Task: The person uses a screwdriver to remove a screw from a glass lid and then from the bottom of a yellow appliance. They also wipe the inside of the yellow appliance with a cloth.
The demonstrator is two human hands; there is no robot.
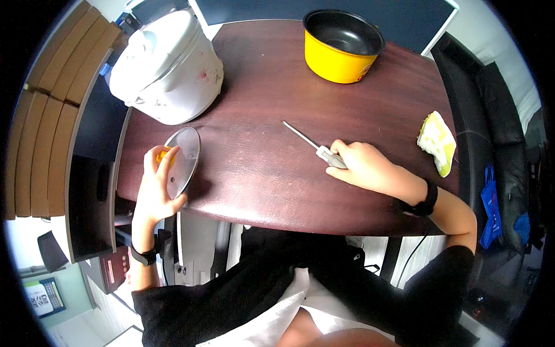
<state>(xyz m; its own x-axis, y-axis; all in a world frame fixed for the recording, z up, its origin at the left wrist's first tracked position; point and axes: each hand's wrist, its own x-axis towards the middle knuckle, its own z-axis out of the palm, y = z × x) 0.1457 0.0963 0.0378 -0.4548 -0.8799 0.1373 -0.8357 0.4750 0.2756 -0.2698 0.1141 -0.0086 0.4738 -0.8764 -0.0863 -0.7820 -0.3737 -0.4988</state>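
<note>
My left hand (151,191) grips the yellow knob of a clear glass lid (187,156). The lid is tilted on its edge near the left side of the table. In my right hand (370,168) is a screwdriver (323,151) with a grey and white handle, its thin metal shaft pointing away and to the left. The tip lies over the middle of the table. Beyond my left hand stands a white lidded rice cooker (185,81). A yellow pot (332,61) with a dark inside sits at the far side.
A crumpled pale yellow-green and white piece (437,143) lies by the right edge of the dark brown table (248,173). Cardboard boxes (55,156) are stacked at the left. A black sofa (477,104) stands at the right, with a dark panel (254,10) behind the table.
</note>
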